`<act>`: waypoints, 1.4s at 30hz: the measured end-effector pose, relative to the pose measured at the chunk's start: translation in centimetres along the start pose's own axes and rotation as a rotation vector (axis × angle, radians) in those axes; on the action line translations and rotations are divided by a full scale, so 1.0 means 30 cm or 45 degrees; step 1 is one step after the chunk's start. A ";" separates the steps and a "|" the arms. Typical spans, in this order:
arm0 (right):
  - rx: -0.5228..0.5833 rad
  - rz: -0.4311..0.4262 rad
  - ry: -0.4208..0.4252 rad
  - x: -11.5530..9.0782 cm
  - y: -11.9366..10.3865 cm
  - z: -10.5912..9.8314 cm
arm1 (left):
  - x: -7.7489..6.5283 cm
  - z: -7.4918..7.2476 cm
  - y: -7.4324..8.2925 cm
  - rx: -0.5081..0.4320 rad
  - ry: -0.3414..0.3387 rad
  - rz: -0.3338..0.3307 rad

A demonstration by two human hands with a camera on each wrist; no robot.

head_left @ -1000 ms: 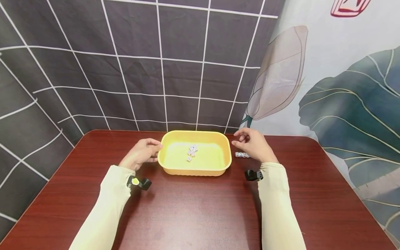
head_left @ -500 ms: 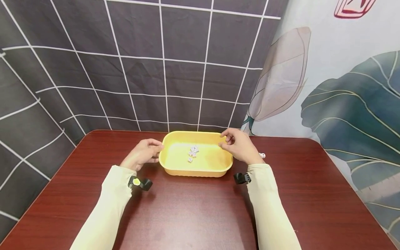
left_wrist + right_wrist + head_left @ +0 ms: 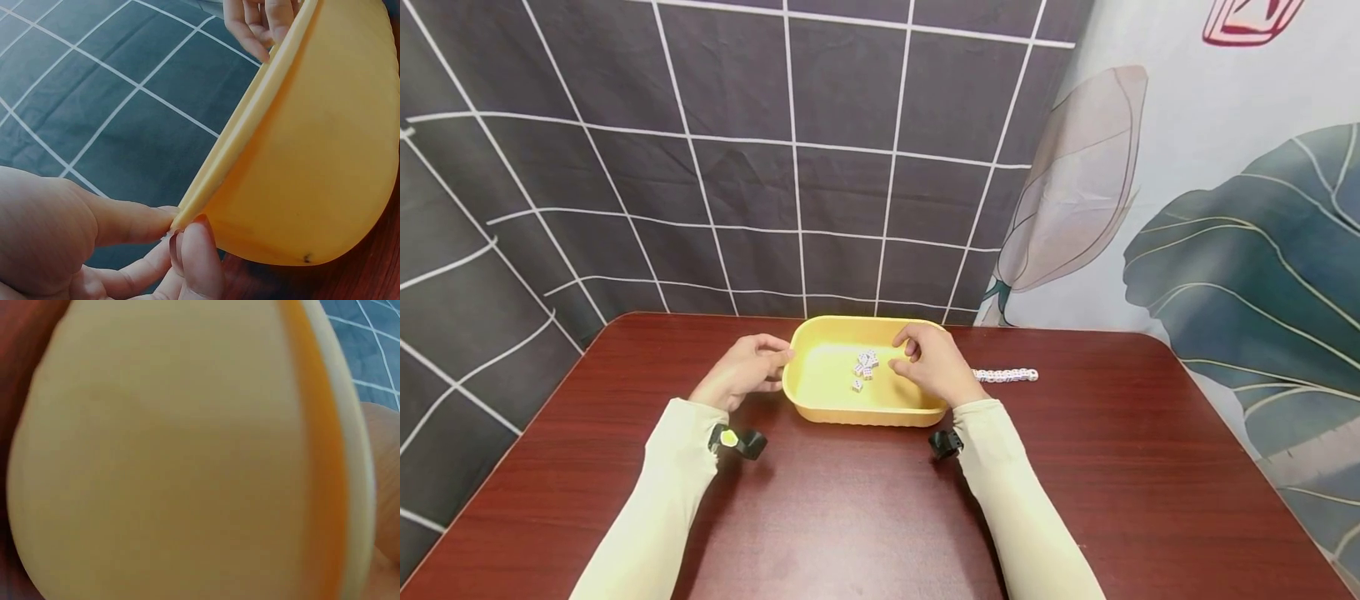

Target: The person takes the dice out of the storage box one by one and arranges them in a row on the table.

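A yellow plastic basin (image 3: 865, 415) sits on the table, with several small white dice (image 3: 867, 362) grouped in its middle. My left hand (image 3: 741, 372) pinches the basin's left rim; the left wrist view shows thumb and fingers on either side of the rim (image 3: 240, 134). Over the right part of the basin hovers my right hand (image 3: 936, 364), bent fingers and thumb apart, nothing visible between them. To the right of the basin, a straight row of white dice (image 3: 1009, 376) lies on the table, its left end hidden behind my right hand. The basin's wall (image 3: 169, 456) fills most of the right wrist view.
The reddish-brown wooden table (image 3: 820, 508) extends on all sides of the basin. A dark cloth with a white grid (image 3: 730, 192) hangs behind it, and a leaf-patterned cloth (image 3: 1247, 250) hangs at the right.
My right hand has moved left from beside the dice row to over the basin, uncovering more of the row. The left hand stays at the rim.
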State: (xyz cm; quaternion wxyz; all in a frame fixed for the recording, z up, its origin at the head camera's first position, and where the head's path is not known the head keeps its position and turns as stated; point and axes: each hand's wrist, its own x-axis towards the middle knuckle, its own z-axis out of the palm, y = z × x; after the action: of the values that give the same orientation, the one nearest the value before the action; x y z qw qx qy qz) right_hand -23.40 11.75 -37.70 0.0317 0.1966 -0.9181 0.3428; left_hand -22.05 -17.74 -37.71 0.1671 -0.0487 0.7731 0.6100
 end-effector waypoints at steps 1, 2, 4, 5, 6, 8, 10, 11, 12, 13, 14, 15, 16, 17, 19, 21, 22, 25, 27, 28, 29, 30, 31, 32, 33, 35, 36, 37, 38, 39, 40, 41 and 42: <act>-0.002 -0.003 -0.005 0.002 -0.002 0.009 | -0.002 -0.001 0.000 0.003 -0.001 -0.001; -0.004 -0.006 -0.009 0.003 -0.004 0.017 | -0.003 -0.001 -0.001 0.009 -0.001 -0.001; -0.019 -0.012 -0.019 0.005 -0.009 0.030 | -0.004 -0.001 -0.001 0.015 0.004 -0.001; -0.026 -0.009 -0.023 0.005 -0.012 0.036 | -0.003 -0.001 -0.001 0.016 0.007 0.000; -0.034 -0.007 -0.027 0.007 -0.013 0.042 | -0.002 -0.001 -0.002 0.016 0.007 0.003; -0.035 0.004 -0.051 0.010 -0.015 0.054 | 0.001 -0.001 -0.003 0.013 0.007 0.006; -0.031 0.023 -0.086 0.013 -0.017 0.064 | 0.001 -0.002 -0.003 0.007 0.008 0.006; -0.029 0.035 -0.105 0.014 -0.018 0.068 | 0.002 -0.002 -0.003 0.004 0.008 0.002; -0.031 0.047 -0.123 0.016 -0.019 0.072 | 0.001 -0.003 -0.003 0.005 0.007 0.000; -0.038 0.058 -0.139 0.016 -0.019 0.075 | 0.000 -0.003 -0.002 0.006 0.006 0.000; -0.048 0.066 -0.155 0.017 -0.020 0.076 | -0.002 -0.002 -0.001 0.010 0.006 -0.001; -0.061 0.075 -0.169 0.019 -0.022 0.078 | -0.002 -0.002 0.001 0.013 0.009 -0.004; -0.071 0.077 -0.179 0.020 -0.022 0.079 | -0.002 -0.003 0.002 0.018 0.011 -0.004; -0.081 0.077 -0.191 0.021 -0.023 0.080 | -0.002 -0.003 0.004 0.021 0.013 -0.003; -0.089 0.072 -0.214 0.024 -0.024 0.081 | -0.001 -0.004 0.006 0.025 0.011 0.002; -0.093 0.063 -0.231 0.027 -0.024 0.083 | 0.001 -0.003 0.007 0.023 0.011 0.000; -0.093 0.057 -0.238 0.028 -0.024 0.084 | 0.001 -0.003 0.006 0.021 0.008 0.001; -0.107 0.040 -0.263 0.030 -0.022 0.089 | 0.002 -0.001 0.003 0.017 0.006 -0.007; -0.116 0.026 -0.272 0.030 -0.022 0.096 | 0.002 0.000 0.001 0.021 0.007 -0.011; -0.119 0.019 -0.273 0.030 -0.022 0.098 | 0.002 0.000 0.001 0.023 0.009 -0.013; -0.118 0.016 -0.274 0.031 -0.022 0.101 | 0.002 0.000 0.001 0.025 0.011 -0.013; -0.116 0.011 -0.271 0.031 -0.023 0.104 | 0.001 0.000 0.002 0.027 0.013 -0.016; -0.115 0.008 -0.267 0.031 -0.024 0.106 | 0.001 0.000 0.002 0.029 0.014 -0.016; -0.114 0.007 -0.265 0.031 -0.025 0.108 | 0.000 0.001 0.003 0.032 0.015 -0.016; -0.117 0.005 -0.262 0.031 -0.027 0.110 | 0.000 0.001 0.002 0.033 0.015 -0.018; -0.118 0.008 -0.257 0.031 -0.029 0.112 | 0.000 0.001 0.001 0.031 0.016 -0.018; -0.122 0.009 -0.255 0.031 -0.030 0.112 | 0.000 0.002 0.001 0.031 0.015 -0.017; -0.123 0.014 -0.256 0.032 -0.031 0.113 | 0.000 0.001 0.001 0.030 0.016 -0.017; -0.123 0.021 -0.258 0.032 -0.031 0.114 | 0.000 0.002 0.000 0.028 0.015 -0.017; -0.121 0.027 -0.260 0.032 -0.032 0.114 | 0.000 0.001 -0.001 0.028 0.016 -0.018; -0.117 0.036 -0.266 0.032 -0.032 0.114 | 0.000 0.000 -0.001 0.025 0.018 -0.017; -0.115 0.042 -0.269 0.031 -0.031 0.115 | 0.001 0.000 -0.002 0.025 0.018 -0.016; -0.114 0.046 -0.274 0.031 -0.031 0.116 | 0.001 0.000 -0.003 0.024 0.019 -0.018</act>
State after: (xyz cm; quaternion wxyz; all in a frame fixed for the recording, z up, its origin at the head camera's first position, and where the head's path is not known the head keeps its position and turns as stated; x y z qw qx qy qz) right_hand -23.64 8.56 -39.59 -0.0644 0.2140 -0.9340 0.2788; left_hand -22.06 -17.77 -37.82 0.1661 -0.0572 0.7796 0.6012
